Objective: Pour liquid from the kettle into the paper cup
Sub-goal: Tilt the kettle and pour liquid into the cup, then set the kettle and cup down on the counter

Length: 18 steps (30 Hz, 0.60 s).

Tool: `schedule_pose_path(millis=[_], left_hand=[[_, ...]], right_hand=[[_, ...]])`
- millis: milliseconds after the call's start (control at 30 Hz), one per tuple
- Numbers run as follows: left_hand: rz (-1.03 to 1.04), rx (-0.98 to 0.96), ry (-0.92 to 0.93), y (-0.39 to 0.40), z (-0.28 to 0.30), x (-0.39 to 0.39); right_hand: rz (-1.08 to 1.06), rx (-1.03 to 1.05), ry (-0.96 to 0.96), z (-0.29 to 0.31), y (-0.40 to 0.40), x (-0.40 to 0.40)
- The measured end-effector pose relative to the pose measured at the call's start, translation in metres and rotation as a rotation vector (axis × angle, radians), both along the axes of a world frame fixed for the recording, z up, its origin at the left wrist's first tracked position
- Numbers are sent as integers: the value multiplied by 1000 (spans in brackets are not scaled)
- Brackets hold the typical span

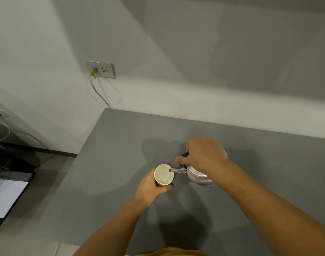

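Note:
A white paper cup [163, 174] stands on the grey table [112, 148], its open mouth facing up. My left hand [152, 187] wraps around the cup's side from below. A small metal kettle [199, 176] hangs tilted just right of the cup, and its thin spout reaches over the cup's right rim. My right hand [202, 154] grips the kettle's dark handle from above and hides most of the lid. Pale liquid seems to lie in the cup; no stream is clearly visible.
The table's left edge runs diagonally down to the lower left. A wall socket [100, 69] with a plugged cable sits on the white wall behind. A dark device [8, 193] with white paper stands on the floor at the left.

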<state>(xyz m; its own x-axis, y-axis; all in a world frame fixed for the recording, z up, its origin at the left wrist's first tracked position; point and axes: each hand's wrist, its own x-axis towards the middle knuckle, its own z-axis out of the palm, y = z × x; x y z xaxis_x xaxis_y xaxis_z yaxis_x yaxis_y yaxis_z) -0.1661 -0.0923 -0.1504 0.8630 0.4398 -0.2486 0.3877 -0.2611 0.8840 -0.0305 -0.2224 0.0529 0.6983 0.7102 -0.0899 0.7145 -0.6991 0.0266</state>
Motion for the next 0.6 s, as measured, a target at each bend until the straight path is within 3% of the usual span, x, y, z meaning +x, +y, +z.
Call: schedule_pose_path(millis=[200, 600], left_hand=[[4, 1, 31, 2, 0, -2], [-42, -72, -18, 7, 20, -13]], right_hand=[[-224, 167, 358, -18, -31, 27], [-316, 342, 522, -30, -70, 36]])
